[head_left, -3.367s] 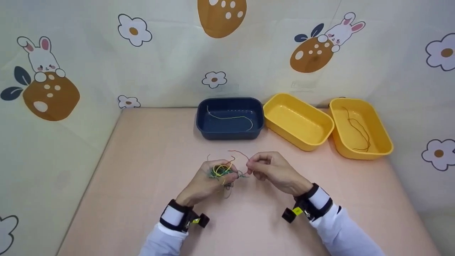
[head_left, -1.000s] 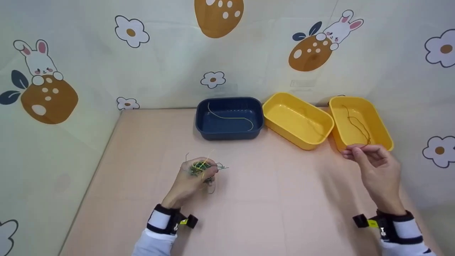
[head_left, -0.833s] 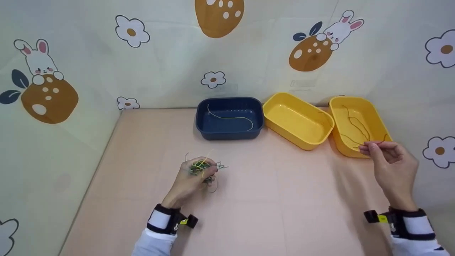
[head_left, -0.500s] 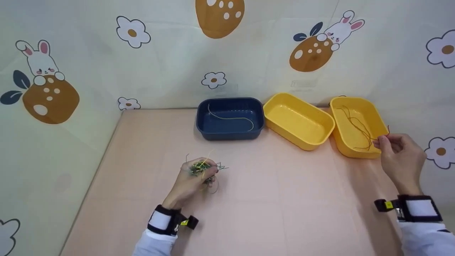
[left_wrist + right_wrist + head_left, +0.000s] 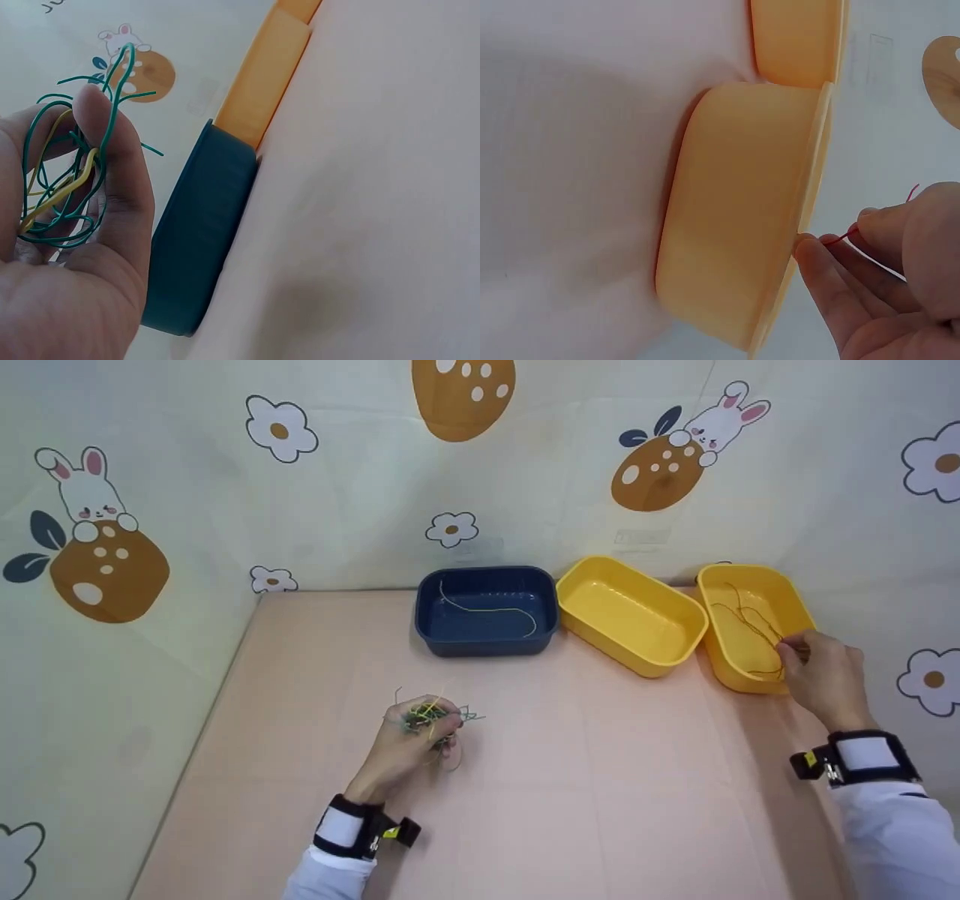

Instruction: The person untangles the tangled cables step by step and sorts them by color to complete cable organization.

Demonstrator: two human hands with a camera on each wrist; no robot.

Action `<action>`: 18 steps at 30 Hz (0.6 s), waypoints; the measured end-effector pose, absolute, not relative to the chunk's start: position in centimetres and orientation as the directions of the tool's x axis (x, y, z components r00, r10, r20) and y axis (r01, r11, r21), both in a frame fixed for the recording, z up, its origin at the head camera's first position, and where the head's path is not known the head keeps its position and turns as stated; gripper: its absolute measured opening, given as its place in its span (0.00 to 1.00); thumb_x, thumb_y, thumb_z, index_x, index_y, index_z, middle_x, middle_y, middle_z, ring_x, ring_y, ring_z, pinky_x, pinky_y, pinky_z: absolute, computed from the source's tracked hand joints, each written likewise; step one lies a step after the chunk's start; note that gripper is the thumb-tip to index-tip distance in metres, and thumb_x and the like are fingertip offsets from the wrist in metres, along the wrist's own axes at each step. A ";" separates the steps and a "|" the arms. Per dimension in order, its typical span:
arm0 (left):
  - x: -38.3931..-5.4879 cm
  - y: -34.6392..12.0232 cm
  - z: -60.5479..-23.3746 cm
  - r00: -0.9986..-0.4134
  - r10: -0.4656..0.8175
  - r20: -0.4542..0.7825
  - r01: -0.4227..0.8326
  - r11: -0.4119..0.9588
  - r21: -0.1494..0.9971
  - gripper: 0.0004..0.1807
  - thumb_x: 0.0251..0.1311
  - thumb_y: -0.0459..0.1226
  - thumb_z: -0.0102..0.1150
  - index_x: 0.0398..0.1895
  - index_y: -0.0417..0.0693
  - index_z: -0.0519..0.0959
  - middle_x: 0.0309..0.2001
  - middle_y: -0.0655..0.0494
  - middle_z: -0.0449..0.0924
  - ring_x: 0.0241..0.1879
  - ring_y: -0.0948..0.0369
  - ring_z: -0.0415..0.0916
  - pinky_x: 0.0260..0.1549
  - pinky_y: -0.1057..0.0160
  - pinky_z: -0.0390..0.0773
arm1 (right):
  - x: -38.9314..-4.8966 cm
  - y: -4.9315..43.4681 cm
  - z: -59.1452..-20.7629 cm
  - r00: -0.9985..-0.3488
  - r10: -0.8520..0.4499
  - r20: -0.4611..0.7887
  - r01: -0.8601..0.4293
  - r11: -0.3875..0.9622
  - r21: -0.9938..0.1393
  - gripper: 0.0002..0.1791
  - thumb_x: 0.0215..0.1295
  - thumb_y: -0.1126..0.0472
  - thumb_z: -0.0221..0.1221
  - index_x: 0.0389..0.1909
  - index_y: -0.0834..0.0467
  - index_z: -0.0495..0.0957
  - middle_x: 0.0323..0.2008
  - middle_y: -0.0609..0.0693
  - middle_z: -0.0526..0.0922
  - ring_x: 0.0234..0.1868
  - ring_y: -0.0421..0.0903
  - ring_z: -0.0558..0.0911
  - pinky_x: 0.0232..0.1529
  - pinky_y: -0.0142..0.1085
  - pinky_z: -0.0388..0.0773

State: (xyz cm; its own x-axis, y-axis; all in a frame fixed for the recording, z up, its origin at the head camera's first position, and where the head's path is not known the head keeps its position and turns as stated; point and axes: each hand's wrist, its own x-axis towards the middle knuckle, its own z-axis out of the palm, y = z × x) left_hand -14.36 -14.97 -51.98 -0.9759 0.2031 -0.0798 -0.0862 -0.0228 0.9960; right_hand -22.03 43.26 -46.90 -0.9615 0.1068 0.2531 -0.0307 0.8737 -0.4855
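My left hand [image 5: 405,746] holds a tangle of thin wires [image 5: 105,172], mostly green with some yellow, loose ends sticking out past the fingers. It hovers over the table, in front of the navy bin [image 5: 487,646]. Over the right side of the rightmost yellow bin [image 5: 739,679], my right hand [image 5: 829,679] pinches a thin red wire [image 5: 840,238] between thumb and fingers. In the right wrist view the fingertips are at the bin's rim. Reddish-brown wires [image 5: 750,622] trail inside this bin; which belong to the held one is hard to tell.
A pale yellow-green wire [image 5: 487,610] lies curved in the navy bin. Another yellow bin [image 5: 630,619], with no wire visible in it, stands angled between the other two. All stand along the back of the pink-covered table [image 5: 525,810], against a patterned wall sheet [image 5: 360,510].
My right hand has carried the red wire from beside the left hand to the rightmost yellow bin, then forward over its side. My left hand shifted slightly left, keeping the tangle.
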 end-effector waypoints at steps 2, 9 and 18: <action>-14.3 -14.9 -51.9 -0.975 0.206 -0.084 -0.092 -0.028 0.995 0.13 0.75 0.38 0.74 0.52 0.36 0.86 0.35 0.51 0.89 0.29 0.63 0.85 0.31 0.68 0.87 | -22.3 43.4 -47.0 -0.973 0.100 0.208 -0.012 0.878 -0.479 0.17 0.86 0.65 0.59 0.58 0.78 0.83 0.52 0.81 0.87 0.50 0.76 0.87 0.32 0.10 0.64; -14.3 -14.5 -51.7 -0.971 0.214 -0.109 -0.120 -0.041 0.992 0.14 0.75 0.38 0.74 0.53 0.36 0.86 0.36 0.50 0.89 0.28 0.62 0.84 0.30 0.66 0.88 | -22.1 43.8 -47.1 -0.990 0.077 0.119 0.012 0.882 -0.472 0.19 0.84 0.70 0.54 0.64 0.79 0.80 0.56 0.82 0.85 0.54 0.76 0.85 0.48 0.52 0.89; -14.7 -13.2 -51.3 -0.964 0.247 -0.098 -0.109 -0.030 0.994 0.19 0.77 0.38 0.72 0.57 0.30 0.84 0.37 0.56 0.89 0.30 0.62 0.85 0.31 0.67 0.88 | -19.8 37.7 -46.3 -0.889 0.055 0.454 -0.202 0.844 -0.498 0.12 0.78 0.70 0.62 0.54 0.72 0.88 0.52 0.73 0.91 0.53 0.74 0.90 0.55 0.13 0.69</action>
State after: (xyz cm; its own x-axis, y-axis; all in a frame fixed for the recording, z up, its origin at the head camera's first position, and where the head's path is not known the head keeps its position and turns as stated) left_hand -14.68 -13.19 -51.31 -0.9641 0.2467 -0.0977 -0.1085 -0.0304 0.9936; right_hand -19.84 37.72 -46.30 -0.8895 0.0550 0.4537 -0.2016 0.8437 -0.4976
